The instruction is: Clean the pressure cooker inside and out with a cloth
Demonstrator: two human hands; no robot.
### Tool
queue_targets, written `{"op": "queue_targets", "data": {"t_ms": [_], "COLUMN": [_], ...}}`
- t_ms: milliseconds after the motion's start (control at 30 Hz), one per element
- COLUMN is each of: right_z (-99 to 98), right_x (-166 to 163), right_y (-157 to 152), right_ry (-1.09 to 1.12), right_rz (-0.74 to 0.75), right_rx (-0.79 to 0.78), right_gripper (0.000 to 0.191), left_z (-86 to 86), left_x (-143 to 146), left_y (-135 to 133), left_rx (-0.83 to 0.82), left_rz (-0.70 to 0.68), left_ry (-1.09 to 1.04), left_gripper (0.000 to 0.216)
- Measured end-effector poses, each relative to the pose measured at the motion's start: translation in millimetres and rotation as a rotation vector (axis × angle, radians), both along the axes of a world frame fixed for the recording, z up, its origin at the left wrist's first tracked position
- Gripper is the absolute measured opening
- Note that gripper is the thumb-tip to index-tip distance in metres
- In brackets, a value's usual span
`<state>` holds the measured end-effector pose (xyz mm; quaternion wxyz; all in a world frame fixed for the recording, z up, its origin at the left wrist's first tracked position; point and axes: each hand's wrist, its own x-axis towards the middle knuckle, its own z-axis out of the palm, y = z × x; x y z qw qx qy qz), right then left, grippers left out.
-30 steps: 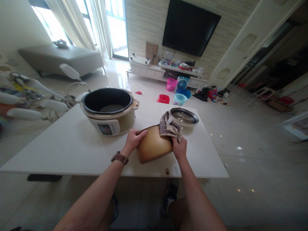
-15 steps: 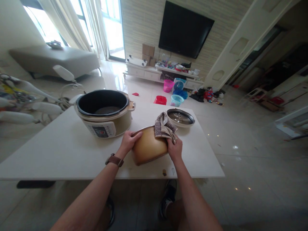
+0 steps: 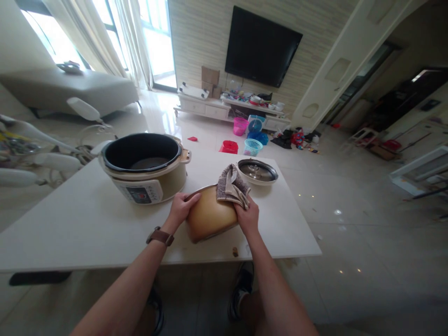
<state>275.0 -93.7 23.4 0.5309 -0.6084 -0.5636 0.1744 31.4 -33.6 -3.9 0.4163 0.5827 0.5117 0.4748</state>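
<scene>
A gold-coloured inner pot [image 3: 210, 215] is tilted on its side above the front of the white table, its opening turned away from me. My left hand [image 3: 181, 208] is closed on the pot's left rim, thumb on the outer wall. At the pot's right side, my right hand [image 3: 249, 215] is closed on a brown-and-beige cloth [image 3: 231, 187], which drapes over the rim and wall; its fingertips are partly hidden. The open rice cooker [image 3: 145, 175] with a dark interior stands to the left. Behind the cloth lies a round lid with a clear knob [image 3: 256, 172].
The white table [image 3: 87, 238] has a small brown bit [image 3: 235, 252] near its front edge. Beyond it on the floor stand a red bin [image 3: 229, 147], a light-blue basket [image 3: 252, 147] and a pink basket [image 3: 240, 126]. White chair-like parts [image 3: 58, 162] crowd the left side.
The whole view has shifted slightly, so things appear a little further left. Both hands keep their hold on the inner pot and cloth, with hardly any other movement.
</scene>
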Motion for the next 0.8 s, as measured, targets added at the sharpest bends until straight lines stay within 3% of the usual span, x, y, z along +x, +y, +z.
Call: {"op": "queue_targets", "data": {"t_ms": [433,800], "right_z": [2.0,5.2], "right_x": [-13,-20], "right_y": [-5,2], "right_ry": [-0.076,-0.216], "right_rz": [-0.047,-0.028], "right_rx": [0.016,0.055], "right_gripper": [0.044,0.042], "left_z": [-7.5,-26.5], "left_x": [-5,-12], "left_y": [2,-5], "left_rx": [0.025,0.022], "left_rz": [0.051,0.115], "left_ry": [-0.014,-0.054], "left_gripper": [0.060,0.057]}}
